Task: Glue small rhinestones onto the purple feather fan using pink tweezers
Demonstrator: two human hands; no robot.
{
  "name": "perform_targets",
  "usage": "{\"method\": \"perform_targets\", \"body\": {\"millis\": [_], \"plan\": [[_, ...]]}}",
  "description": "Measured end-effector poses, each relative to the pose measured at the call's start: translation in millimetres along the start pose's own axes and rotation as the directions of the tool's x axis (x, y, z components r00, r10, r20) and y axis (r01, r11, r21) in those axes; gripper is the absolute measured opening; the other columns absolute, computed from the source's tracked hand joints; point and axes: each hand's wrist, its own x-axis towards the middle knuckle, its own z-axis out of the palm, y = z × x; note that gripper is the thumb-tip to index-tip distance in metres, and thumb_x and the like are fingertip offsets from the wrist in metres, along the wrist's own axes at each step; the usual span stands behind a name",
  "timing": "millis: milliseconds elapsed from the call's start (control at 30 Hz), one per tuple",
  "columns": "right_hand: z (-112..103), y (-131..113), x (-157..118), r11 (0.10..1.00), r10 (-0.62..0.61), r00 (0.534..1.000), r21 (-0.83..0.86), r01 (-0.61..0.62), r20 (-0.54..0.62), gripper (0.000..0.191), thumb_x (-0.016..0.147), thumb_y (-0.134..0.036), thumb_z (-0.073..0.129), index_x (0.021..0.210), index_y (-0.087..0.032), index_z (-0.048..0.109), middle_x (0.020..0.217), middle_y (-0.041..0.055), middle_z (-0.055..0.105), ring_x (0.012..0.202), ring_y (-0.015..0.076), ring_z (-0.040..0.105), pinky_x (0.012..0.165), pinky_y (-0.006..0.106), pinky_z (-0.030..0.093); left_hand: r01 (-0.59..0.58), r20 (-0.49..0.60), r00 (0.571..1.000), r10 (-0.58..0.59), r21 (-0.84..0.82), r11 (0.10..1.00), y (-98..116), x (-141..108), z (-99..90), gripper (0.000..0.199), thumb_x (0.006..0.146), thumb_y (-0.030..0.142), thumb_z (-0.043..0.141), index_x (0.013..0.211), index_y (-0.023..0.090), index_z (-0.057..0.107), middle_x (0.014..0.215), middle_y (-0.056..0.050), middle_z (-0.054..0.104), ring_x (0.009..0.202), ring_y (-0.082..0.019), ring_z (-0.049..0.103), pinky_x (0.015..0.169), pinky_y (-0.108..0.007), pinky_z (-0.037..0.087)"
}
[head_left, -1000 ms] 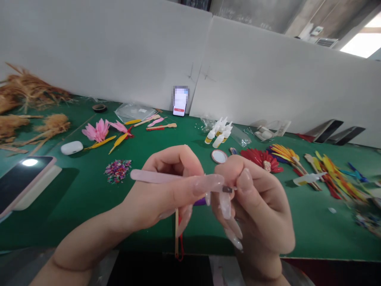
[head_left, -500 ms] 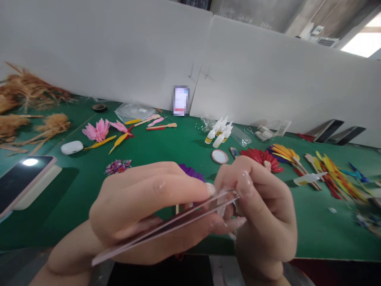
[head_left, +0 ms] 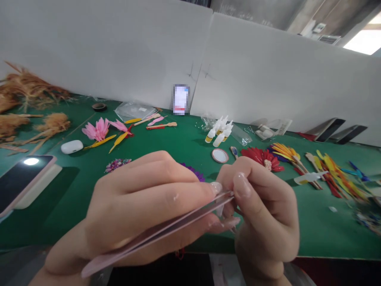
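Pale pink tweezers [head_left: 139,243] lie slantwise across my left hand [head_left: 143,198], which is closed around them. Their joined end points down to the left, and their two tips reach the fingertips of my right hand [head_left: 264,210]. That right hand is closed in a pinch at the tips; a small, whitish, see-through bit [head_left: 220,209] shows there, but I cannot make out what it is. Behind my hands, partly hidden, lie a purple petalled flower [head_left: 195,173] and a pile of multicoloured bits [head_left: 116,165].
Small glue bottles [head_left: 219,137] stand mid-table beside a round white lid [head_left: 220,155]. Pink petals [head_left: 97,129] and a white case [head_left: 72,147] lie left, near a phone [head_left: 24,178]. On the right are a red flower [head_left: 263,158], a dropper bottle [head_left: 309,178] and yellow-orange strips [head_left: 336,171].
My left hand has rolled slightly, and the joined end of the tweezers has swung down to the left. The tips stay at my right fingertips; the right hand has barely moved.
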Motion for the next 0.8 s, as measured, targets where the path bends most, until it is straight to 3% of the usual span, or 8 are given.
{"method": "perform_targets", "body": {"millis": [100,167,267,533,633,800], "plan": [[-1,2,0,0.999,-0.049,0.998,-0.004,0.049,0.032,0.030,0.104,-0.032,0.053,0.077,-0.021,0.053,0.057,-0.0039,0.049,0.047,0.0100,0.043,0.040,0.022,0.035,-0.003,0.014,1.000,0.002,0.030,1.000,2,-2,0.9,0.022,0.098,0.033,0.064,0.083,0.018,0.066,0.069,0.005,0.071,0.064,-0.005,0.066,0.061,-0.016,0.058],[-2,2,0,0.998,-0.058,0.997,-0.037,0.059,0.043,0.029,0.104,-0.031,0.053,0.077,-0.021,0.053,0.058,-0.0038,0.048,0.048,0.0101,0.042,0.041,0.022,0.034,-0.042,0.037,0.998,0.042,-0.003,0.999,0,-6,0.9,0.016,0.096,0.028,0.069,0.085,0.016,0.066,0.073,0.005,0.071,0.067,-0.004,0.065,0.065,-0.013,0.058],[-4,0,2,0.994,-0.066,0.995,-0.078,0.072,0.071,0.030,0.104,-0.029,0.053,0.075,-0.021,0.054,0.060,-0.0030,0.048,0.050,0.0103,0.043,0.042,0.023,0.034,-0.010,0.062,0.998,0.010,-0.012,1.000,-4,-12,-0.9,0.008,0.092,0.021,0.074,0.089,0.017,0.067,0.081,0.006,0.071,0.075,-0.004,0.067,0.070,-0.013,0.059],[-9,0,2,0.994,-0.052,0.986,-0.084,0.066,0.159,0.026,0.102,-0.024,0.055,0.076,-0.020,0.054,0.062,-0.0030,0.049,0.052,0.0101,0.045,0.045,0.022,0.036,0.094,0.107,0.991,-0.080,-0.133,0.987,-6,-12,-3.5,0.017,0.087,0.009,0.075,0.091,0.022,0.065,0.080,0.009,0.067,0.066,-0.004,0.063,0.056,-0.013,0.056],[-12,1,0,0.994,-0.031,0.985,-0.093,0.048,0.171,0.024,0.103,-0.026,0.055,0.079,-0.021,0.058,0.062,-0.0025,0.052,0.052,0.0111,0.047,0.045,0.023,0.038,0.145,0.175,0.978,-0.118,-0.148,0.978,-6,-10,-3.8,0.013,0.090,0.014,0.074,0.090,0.023,0.065,0.079,0.008,0.068,0.064,-0.006,0.063,0.055,-0.015,0.055],[-13,1,0,0.996,0.003,0.987,-0.093,0.012,0.158,0.024,0.101,-0.031,0.057,0.079,-0.022,0.060,0.060,-0.0019,0.055,0.050,0.0126,0.049,0.043,0.025,0.038,0.093,0.210,0.975,-0.068,-0.110,0.990,-8,-13,-4.9,0.012,0.088,0.015,0.075,0.089,0.021,0.065,0.082,0.007,0.070,0.067,-0.005,0.065,0.058,-0.011,0.055]]}}
